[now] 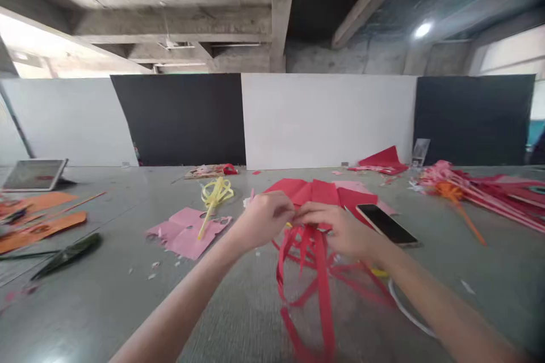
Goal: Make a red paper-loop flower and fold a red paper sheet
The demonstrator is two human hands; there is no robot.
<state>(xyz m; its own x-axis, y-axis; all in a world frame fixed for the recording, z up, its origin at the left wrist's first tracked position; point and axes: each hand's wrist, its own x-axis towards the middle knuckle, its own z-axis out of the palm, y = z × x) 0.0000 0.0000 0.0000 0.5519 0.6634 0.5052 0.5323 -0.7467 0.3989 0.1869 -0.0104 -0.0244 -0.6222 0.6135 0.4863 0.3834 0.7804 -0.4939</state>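
My left hand (268, 215) and my right hand (334, 226) meet over the table with fingers pinched together. Between them they grip the top of a bunch of long red paper strips (324, 289), whose loose ends hang and curl toward me. The exact spot where the fingertips close is partly hidden. A small yellow bit (289, 225) shows just below the left fingers. Directly behind the hands lie folded red paper sheets (298, 188). A black-screened phone (386, 223) rests beside my right wrist.
Left of the hands, a yellow paper-strip flower (216, 195) lies on cut pink paper (183, 233). Orange paper pieces (46, 229) and a tablet (36, 174) are farther left. At right are an orange flower (453, 193), pink-red strips (498, 193) and a white ring (409, 312).
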